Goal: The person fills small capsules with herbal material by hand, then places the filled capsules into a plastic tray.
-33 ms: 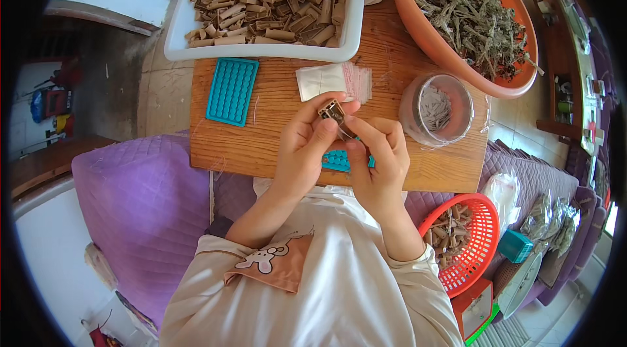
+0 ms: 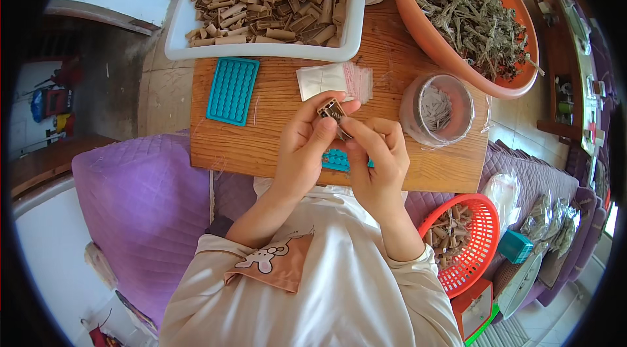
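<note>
The fingertips of the right hand (image 2: 380, 157) have shifted barely leftward. The left hand (image 2: 302, 143) pinches a brown casing (image 2: 332, 110), long axis far-left to near-right; the right fingers are bent at its near end, their hold unclear. The surface (image 2: 271, 95) stretches left toward a teal tray (image 2: 232, 92); a tub (image 2: 409, 110) stands right.

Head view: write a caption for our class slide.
Left hand holding a small brown case, right hand at its near end, above a wooden table; white bin of brown pieces beyond.
</note>
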A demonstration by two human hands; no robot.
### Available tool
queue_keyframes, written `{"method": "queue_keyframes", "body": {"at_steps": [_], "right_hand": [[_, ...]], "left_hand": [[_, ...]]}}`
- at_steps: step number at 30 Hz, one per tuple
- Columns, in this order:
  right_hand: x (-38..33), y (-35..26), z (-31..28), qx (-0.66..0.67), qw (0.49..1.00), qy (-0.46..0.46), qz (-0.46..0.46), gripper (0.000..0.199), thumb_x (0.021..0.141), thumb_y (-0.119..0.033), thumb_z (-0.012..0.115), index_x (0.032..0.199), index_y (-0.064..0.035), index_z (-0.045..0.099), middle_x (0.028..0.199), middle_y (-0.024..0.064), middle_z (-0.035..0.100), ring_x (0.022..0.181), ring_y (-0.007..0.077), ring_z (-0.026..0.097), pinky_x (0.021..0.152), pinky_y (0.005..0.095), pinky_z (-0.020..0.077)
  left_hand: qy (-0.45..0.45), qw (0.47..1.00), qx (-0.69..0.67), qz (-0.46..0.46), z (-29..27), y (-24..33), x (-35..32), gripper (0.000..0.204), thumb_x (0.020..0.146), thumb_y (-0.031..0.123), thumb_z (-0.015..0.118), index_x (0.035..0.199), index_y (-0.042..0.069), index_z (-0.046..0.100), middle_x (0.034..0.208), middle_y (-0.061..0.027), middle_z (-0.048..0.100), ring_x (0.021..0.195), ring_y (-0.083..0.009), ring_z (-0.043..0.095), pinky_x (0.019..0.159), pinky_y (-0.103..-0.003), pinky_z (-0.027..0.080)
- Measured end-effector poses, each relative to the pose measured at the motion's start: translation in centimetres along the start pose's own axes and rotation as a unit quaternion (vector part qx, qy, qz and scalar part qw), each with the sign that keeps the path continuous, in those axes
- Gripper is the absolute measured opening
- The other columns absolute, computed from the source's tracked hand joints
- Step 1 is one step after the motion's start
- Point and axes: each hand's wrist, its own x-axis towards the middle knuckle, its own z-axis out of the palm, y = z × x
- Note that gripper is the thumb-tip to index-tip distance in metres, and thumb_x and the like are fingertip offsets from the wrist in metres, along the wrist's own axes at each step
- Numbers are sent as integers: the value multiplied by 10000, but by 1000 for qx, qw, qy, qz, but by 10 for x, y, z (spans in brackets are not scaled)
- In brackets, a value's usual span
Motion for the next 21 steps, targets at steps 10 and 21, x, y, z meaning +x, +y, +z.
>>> {"method": "queue_keyframes", "body": {"at_steps": [10,21], "right_hand": [[4,2,2,0,999,-46,12,231,740,42,570,962,-21,563,838,105,491,635,179,552,496,270,453],[-15,19,8,125,985,57,103,120,739,87,546,832,13,522,816,85,507,640,141,532,517,225,442]], "left_hand": [[-12,998,67,15,-8,-1,2,331,897,207,426,1169,20,394,1110,-113,530,884,-90,530,673,-207,458],[5,998,64,28,1,-5,-1,339,888,221,442,1160,23,399,1098,-138,531,864,-146,571,536,-183,452]]}}
